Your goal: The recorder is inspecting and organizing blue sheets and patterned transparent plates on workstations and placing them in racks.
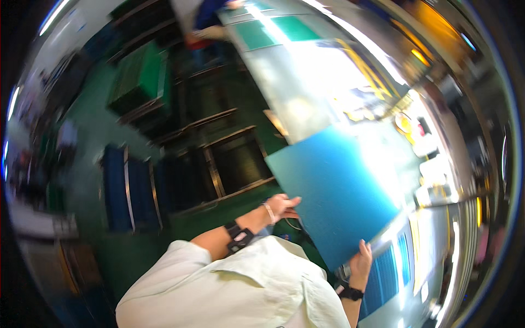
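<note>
A flat, glossy blue sheet (pixel 339 191) lies slanted in front of me, with bright glare along its right side. My left hand (pixel 284 206) is closed at its left edge, the thumb reaching over the top. Near its lower right corner, my right hand (pixel 360 263) grips the near edge with the thumb up; the fingers beneath are hidden. Whether the sheet rests on the worktable (pixel 306 115) or is held above it, I cannot tell. More blue sheets (pixel 383 281) lie beside my right wrist.
Green panels (pixel 254 35) lie at the table's far end, where a person in dark blue (pixel 208 13) stands. On the left are a stack of green boards (pixel 134 79), metal frame racks (pixel 216 169) and a blue stack (pixel 115 188). Small containers (pixel 435 169) line the right side.
</note>
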Motion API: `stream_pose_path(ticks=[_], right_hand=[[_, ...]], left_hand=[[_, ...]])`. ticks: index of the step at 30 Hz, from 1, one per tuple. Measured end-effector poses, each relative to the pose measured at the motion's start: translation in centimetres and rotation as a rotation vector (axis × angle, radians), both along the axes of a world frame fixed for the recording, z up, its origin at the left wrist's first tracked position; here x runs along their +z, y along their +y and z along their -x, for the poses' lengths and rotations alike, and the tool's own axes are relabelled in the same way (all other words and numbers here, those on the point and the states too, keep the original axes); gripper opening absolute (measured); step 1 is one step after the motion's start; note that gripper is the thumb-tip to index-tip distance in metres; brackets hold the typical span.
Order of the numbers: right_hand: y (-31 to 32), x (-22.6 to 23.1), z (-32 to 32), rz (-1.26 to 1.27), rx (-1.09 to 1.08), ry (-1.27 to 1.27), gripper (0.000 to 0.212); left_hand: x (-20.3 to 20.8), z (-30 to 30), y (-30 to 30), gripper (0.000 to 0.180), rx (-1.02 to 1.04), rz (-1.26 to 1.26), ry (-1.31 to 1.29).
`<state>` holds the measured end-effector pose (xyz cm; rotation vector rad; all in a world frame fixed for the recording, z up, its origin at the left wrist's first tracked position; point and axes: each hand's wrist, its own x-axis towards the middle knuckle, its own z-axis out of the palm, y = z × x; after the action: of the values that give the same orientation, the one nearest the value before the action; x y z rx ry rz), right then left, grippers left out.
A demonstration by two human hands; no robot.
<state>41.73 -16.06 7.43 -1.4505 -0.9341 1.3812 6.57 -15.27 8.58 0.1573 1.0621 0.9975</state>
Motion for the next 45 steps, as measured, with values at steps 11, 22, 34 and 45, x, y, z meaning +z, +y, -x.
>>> stream_pose_path(ticks=[11,22,34,45], right_hand=[[-5.2,-2.9,1.5,0.307,-0.187,0.469,0.021],[-9.4,-1.5,-3.7,0.194,-0.461,-0.271,0.020],[-19.0,-2.9,-4.6,0.195,-0.517,-1.068,0.010],[-14.8,-2.8,-2.1,0.109,-0.236,-1.391,0.062]], left_hand=[[-4.5,-2.7,6.1,0.019,-0.275,0.081,-0.051],[-5.0,-7.8,8.5,0.020,-0.329,0.164,-0.022],[-5.9,-7.6,8.8,0.018,-0.364,0.162,0.042],[-9.4,-8.1,8.6,0.029,-0.391,0.288,0.193]])
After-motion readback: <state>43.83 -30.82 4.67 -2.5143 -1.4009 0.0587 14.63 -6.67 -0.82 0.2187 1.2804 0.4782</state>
